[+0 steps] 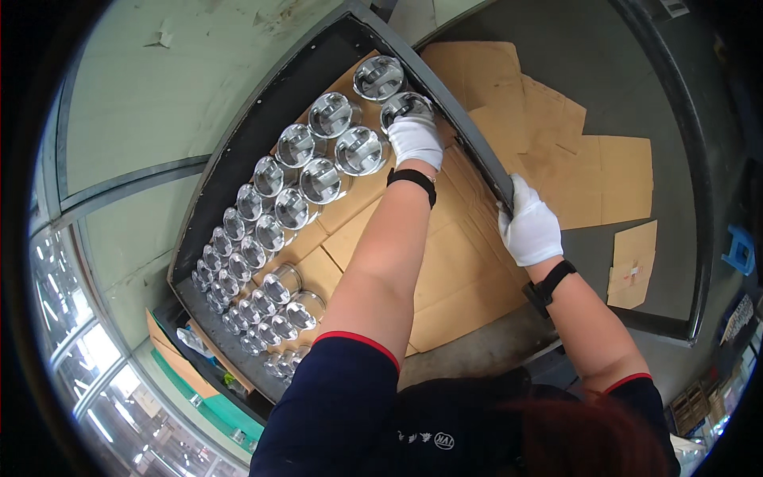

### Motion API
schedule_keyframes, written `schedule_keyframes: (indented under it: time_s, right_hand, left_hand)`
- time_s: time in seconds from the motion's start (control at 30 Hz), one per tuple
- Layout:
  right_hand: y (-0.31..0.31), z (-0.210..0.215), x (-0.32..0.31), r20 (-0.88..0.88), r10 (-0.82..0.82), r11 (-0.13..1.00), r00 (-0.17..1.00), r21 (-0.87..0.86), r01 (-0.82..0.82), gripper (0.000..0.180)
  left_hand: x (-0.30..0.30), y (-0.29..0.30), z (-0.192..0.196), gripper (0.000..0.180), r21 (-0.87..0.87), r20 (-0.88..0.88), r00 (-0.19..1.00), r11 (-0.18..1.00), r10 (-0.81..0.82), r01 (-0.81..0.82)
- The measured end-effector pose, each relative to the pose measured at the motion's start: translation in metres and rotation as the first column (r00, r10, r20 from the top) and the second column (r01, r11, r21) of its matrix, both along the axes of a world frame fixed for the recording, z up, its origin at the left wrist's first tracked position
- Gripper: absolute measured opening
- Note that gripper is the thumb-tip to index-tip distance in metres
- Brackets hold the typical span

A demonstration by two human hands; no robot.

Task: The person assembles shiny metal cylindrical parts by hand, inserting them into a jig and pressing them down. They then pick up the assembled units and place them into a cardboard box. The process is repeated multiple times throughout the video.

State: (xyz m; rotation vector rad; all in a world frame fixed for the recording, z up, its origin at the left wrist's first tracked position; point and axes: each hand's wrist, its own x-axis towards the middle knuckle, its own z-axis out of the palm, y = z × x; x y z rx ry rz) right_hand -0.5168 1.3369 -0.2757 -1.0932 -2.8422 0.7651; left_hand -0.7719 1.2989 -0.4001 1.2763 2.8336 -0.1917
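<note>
My left hand [416,143], in a white glove, reaches to the far end of the table and grips a shiny metal piston [404,103]. Its fingertips are partly hidden by the piston and the glove. Beside it stands another piston [378,77], and nearer me is a third piston [360,151]. Several more pistons run down the left in rows, hollow ends up. My right hand [531,222], also gloved in white, is closed over the dark raised edge [467,131] of the table.
Brown cardboard [461,294] lines the table under the pistons. Right of the edge, flat cardboard pieces [588,179] lie on a dark surface [668,262] with a raised rim. A pale green wall [159,87] and windows [95,342] stand left. A blue plastic item [739,249] is far right.
</note>
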Motion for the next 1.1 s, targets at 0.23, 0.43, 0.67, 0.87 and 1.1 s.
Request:
schedule_keyframes:
  time_s: [0.23, 0.43, 0.67, 0.87, 1.1]
  right_hand:
    - [-0.001, 0.003, -0.002, 0.077, -0.006, 0.999, 0.997, -0.033, 0.009, 0.053]
    - [-0.01, 0.011, -0.01, 0.154, -0.034, 0.999, 0.988, 0.0, 0.035, 0.053]
    - [-0.044, 0.031, -0.004, 0.185, 0.019, 0.975, 0.983, 0.213, -0.059, 0.073]
    - [-0.149, 0.05, 0.055, -0.004, 0.428, 0.853, 0.904, 0.333, -0.403, 0.078]
    - [-0.333, 0.072, 0.128, 0.004, 0.841, 0.53, 0.541, 0.197, -0.825, 0.073]
  left_hand:
    - [0.026, -0.053, 0.103, 0.062, 0.101, 0.211, 0.97, 0.989, -0.123, 0.104]
    - [0.095, -0.199, 0.325, 0.027, 0.67, 0.549, 0.731, 0.736, -0.405, -0.095]
    - [0.214, -0.397, 0.571, 0.03, 0.942, 0.172, 0.974, 0.312, -0.147, -0.119]
    - [0.36, -0.539, 0.627, 0.024, 0.95, -0.013, 0.974, 0.3, -0.226, 0.082]
    - [0.559, -0.666, 0.661, 0.018, 0.913, -0.014, 1.0, 0.408, 0.008, 0.009]
